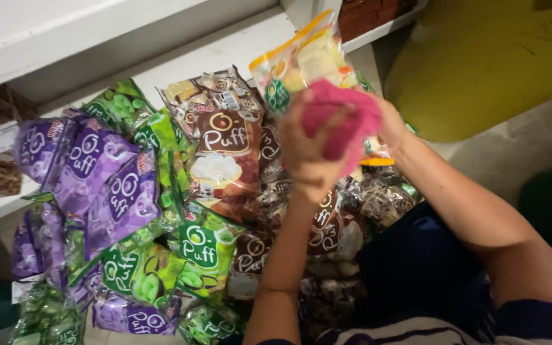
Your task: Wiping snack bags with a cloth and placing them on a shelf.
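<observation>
Orange packet, one: raised above the shelf, right hand grasping its far side. Pink cloth, one: clenched in left hand against the packet. Brown packet, one upright; purple packets, three clear.

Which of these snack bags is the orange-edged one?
The clear snack bag with orange edges, held up between both hands behind a pink cloth; the bags heaped on the shelf are purple, green or brown.

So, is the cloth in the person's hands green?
No, the cloth is pink; the left hand presses it against an orange-edged snack bag.
</observation>
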